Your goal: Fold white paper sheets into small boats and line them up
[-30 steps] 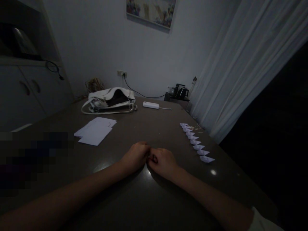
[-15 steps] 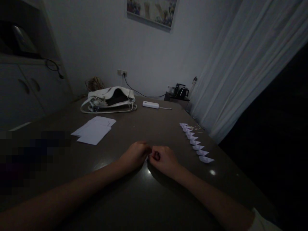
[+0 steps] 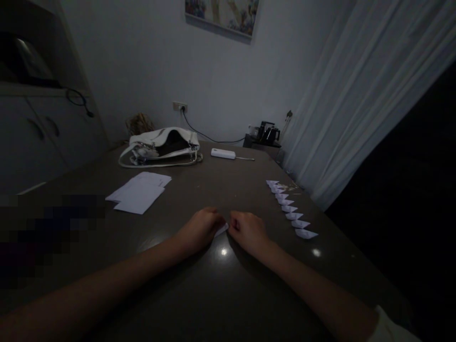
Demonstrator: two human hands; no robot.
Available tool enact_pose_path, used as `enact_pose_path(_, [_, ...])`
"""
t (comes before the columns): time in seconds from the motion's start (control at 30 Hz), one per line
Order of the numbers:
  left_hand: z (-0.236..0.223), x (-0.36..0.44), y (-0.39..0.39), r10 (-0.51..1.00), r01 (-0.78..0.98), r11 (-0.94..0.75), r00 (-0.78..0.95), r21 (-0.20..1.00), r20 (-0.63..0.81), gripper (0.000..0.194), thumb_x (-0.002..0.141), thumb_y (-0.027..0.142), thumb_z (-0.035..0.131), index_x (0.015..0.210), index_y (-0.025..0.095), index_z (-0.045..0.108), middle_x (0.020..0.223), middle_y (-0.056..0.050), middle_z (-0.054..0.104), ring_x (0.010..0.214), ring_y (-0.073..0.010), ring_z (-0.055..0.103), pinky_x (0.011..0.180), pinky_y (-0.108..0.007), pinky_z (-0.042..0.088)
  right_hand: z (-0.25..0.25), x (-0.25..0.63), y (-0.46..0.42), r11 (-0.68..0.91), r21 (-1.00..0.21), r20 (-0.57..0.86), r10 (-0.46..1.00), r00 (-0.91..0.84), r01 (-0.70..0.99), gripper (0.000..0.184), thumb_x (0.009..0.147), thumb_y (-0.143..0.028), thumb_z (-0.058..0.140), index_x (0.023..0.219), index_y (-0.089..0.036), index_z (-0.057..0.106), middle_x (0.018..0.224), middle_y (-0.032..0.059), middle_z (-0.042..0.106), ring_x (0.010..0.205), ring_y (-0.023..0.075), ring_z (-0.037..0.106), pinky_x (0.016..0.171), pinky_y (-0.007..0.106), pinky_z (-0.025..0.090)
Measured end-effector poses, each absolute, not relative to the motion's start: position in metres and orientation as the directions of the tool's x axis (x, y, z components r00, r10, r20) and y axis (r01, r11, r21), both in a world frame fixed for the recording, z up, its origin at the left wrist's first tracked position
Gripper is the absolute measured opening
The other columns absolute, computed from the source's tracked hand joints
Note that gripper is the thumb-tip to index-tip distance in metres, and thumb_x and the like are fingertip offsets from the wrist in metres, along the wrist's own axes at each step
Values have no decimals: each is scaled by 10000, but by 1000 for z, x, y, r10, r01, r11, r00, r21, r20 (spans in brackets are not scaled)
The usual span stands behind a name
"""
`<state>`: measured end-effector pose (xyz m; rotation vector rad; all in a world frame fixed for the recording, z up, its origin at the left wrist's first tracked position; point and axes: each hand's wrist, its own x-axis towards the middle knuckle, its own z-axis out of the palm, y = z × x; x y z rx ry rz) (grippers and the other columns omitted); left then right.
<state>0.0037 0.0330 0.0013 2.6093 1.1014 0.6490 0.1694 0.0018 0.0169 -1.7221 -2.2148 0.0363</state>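
Both my hands rest on the dark table [image 3: 228, 294] near its middle. My left hand [image 3: 201, 229] is curled, fingers pressed on a small folded white paper [image 3: 221, 230] that shows between the hands. My right hand [image 3: 247, 230] is curled too and pinches the paper's other end. Most of the paper is hidden under the fingers. A row of several small white paper boats [image 3: 290, 209] lies to the right of my right hand.
A stack of white paper sheets [image 3: 139, 192] lies to the left. A white handbag [image 3: 160, 147] and a white power bank [image 3: 223, 153] with a cable sit at the far side. A kettle [image 3: 266, 133] stands by the white curtain [image 3: 356, 95]. The table's right edge runs beside the boats.
My hands have drawn slightly apart, and a strip of the white paper now shows between them. The view tilted a little.
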Motion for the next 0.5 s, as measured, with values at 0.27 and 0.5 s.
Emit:
enact_pose_path(0.27, [-2, 2, 33, 722, 613, -691, 614, 383, 319, 236, 879, 132, 447, 860, 131, 682, 783, -65, 590, 739, -157, 570, 645, -232, 399, 17, 172, 1, 314, -208, 310, 919, -241, 926, 93, 750, -173, 558, 659, -180, 545, 644, -8, 591, 591, 109, 497, 527, 233, 223])
enact_pose_path(0.5, [-2, 3, 33, 718, 617, -695, 615, 368, 326, 247, 874, 136, 444, 836, 134, 689, 767, -62, 579, 716, -149, 559, 636, -229, 399, 18, 168, -2, 292, -227, 225, 944, -241, 929, 92, 756, -187, 561, 664, -186, 562, 631, -11, 597, 577, 108, 501, 512, 231, 217])
